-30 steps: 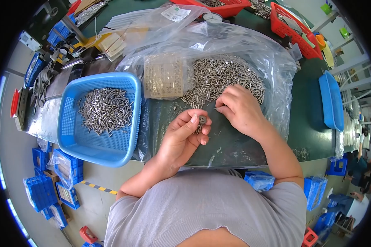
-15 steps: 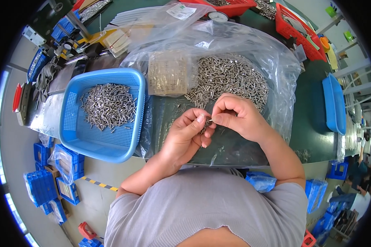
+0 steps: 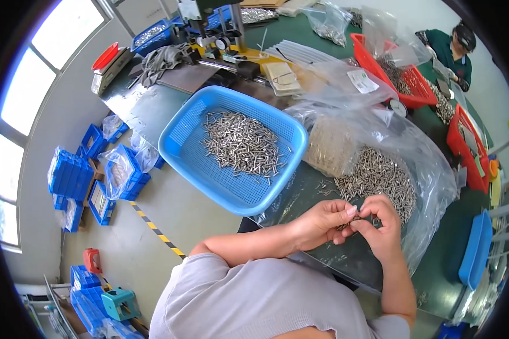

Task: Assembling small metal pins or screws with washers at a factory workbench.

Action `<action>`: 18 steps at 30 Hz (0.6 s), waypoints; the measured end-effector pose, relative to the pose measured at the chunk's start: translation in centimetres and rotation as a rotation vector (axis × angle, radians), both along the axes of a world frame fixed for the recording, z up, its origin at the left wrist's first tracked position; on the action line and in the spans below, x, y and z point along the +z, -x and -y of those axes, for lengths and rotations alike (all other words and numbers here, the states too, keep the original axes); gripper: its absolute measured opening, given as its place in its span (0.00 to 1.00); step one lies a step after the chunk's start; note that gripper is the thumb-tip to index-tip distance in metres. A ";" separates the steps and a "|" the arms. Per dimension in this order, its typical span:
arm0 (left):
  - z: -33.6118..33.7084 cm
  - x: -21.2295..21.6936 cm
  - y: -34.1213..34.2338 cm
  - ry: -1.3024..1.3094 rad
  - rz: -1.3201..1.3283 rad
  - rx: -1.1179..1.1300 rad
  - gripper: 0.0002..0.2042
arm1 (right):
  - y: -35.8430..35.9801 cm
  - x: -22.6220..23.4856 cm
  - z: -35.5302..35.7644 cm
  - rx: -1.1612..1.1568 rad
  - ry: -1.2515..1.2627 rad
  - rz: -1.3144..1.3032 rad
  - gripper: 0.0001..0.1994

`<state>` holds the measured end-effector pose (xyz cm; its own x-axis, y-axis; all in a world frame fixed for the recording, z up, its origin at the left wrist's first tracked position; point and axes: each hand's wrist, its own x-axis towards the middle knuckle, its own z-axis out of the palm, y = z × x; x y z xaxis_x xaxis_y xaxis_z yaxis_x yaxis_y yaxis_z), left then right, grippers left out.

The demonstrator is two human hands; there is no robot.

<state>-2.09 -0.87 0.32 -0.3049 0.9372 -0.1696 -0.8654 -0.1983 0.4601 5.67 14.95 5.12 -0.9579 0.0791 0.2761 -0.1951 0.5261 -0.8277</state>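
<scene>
My left hand (image 3: 321, 225) is closed, with a few small metal pins partly hidden under its curled fingers. Its thumb and forefinger meet the fingertips of my right hand (image 3: 383, 227), which is pinched closed at a tiny metal pin mostly covered by the fingers. Just beyond both hands, a pile of small silvery pins (image 3: 381, 179) lies on a clear plastic bag (image 3: 435, 195). A few loose pins (image 3: 325, 188) lie apart from the pile, near my left hand. To the left, a blue perforated basket (image 3: 178, 155) holds another heap of similar pins (image 3: 240, 144).
A wrapped brownish packet (image 3: 329, 148) lies beside the pile on the green table (image 3: 441, 277). Red baskets (image 3: 421, 93) stand at the far right, a blue tray (image 3: 476, 248) at the right edge. A gauge stand (image 3: 226, 45) is at the back. Another person (image 3: 451, 53) sits beyond.
The view has swung to the left, so the table and hands appear farther right and another person shows at the back. Both hands stay together at the fingertips by the pile.
</scene>
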 end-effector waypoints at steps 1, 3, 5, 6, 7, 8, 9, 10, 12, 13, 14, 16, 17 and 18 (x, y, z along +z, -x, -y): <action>0.0 0.1 0.0 0.000 -0.014 0.007 0.12 | 0.0 0.0 0.1 -0.025 -0.021 -0.045 0.12; 0.1 0.4 -0.1 -0.029 -0.023 0.019 0.11 | -0.1 0.4 0.3 -0.047 -0.082 -0.125 0.11; 0.0 1.0 -0.4 -0.063 0.029 0.036 0.10 | -0.3 0.8 0.1 -0.016 -0.122 -0.188 0.10; 0.1 1.3 -0.4 -0.082 0.025 0.054 0.09 | -0.3 0.9 0.1 0.006 -0.155 -0.240 0.10; 0.2 1.8 -0.2 -0.085 0.016 0.057 0.09 | -0.4 1.1 0.0 0.045 -0.151 -0.258 0.10; 0.5 2.5 0.0 -0.077 0.030 0.088 0.09 | -0.4 1.3 0.2 0.049 -0.152 -0.267 0.10; 0.9 3.3 0.3 -0.068 0.043 0.120 0.08 | -0.5 1.6 0.4 0.018 -0.120 -0.238 0.10; 1.4 4.1 0.7 -0.065 0.038 0.149 0.08 | -0.6 1.7 0.6 -0.015 -0.089 -0.208 0.10; 3.1 5.6 2.0 -0.100 0.029 0.209 0.08 | -0.8 1.2 0.1 -0.041 -0.034 -0.187 0.10; 4.0 6.3 2.8 -0.086 -0.005 0.269 0.10 | -0.8 0.9 -0.1 -0.070 0.020 -0.156 0.09; 5.0 7.2 3.6 -0.119 -0.052 0.322 0.10 | -0.9 0.9 -0.3 -0.077 0.022 -0.161 0.09; 6.9 8.4 5.5 -0.117 -0.170 0.482 0.10 | -1.0 0.9 -0.5 -0.086 0.028 -0.144 0.08; 7.8 8.5 6.6 -0.111 -0.202 0.524 0.10 | -1.0 1.0 -0.5 -0.087 0.034 -0.150 0.08; 8.3 8.4 7.9 -0.078 -0.231 0.547 0.11 | -1.0 1.1 -0.4 -0.082 0.014 -0.140 0.08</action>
